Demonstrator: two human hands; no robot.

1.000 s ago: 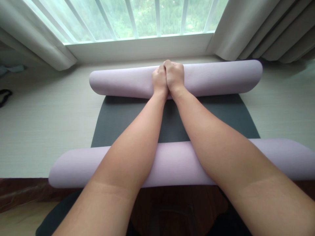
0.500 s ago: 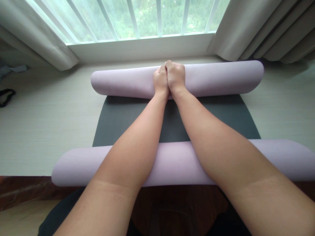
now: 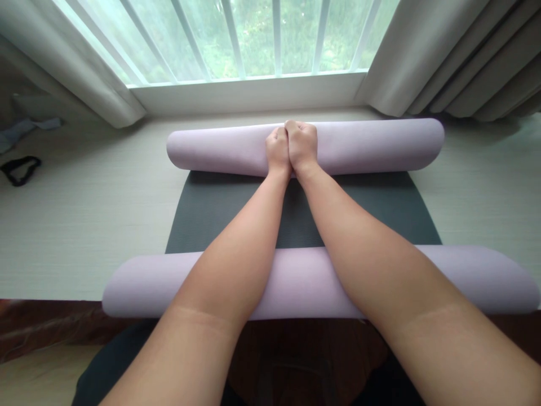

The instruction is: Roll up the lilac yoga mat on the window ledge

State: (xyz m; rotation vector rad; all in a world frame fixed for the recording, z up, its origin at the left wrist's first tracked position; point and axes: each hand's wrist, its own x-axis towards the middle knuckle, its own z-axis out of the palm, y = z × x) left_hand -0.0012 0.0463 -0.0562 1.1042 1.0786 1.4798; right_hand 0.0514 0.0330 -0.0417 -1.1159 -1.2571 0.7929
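A mat with a light purple side and a dark grey side lies across a pale surface. Its far end forms a purple roll (image 3: pixel 372 145), and its near end another purple roll (image 3: pixel 300 282); the grey side (image 3: pixel 220 208) shows between them. My left hand (image 3: pixel 278 149) and my right hand (image 3: pixel 302 144) rest side by side, touching, at the middle of the far roll. Both have their fingers curled into fists; whatever they hold, if anything, is hidden. My forearms pass over the near roll.
A barred window (image 3: pixel 253 39) stands beyond the pale surface (image 3: pixel 84 225), between a left curtain (image 3: pixel 101 90) and a right curtain (image 3: pixel 406 67). A black band (image 3: pixel 21 170) and a greyish cloth (image 3: pixel 25 132) lie at the far left.
The view has shifted slightly, so the far roll and both hands appear lower in the picture. My hands stay closed together at the same place on the roll.
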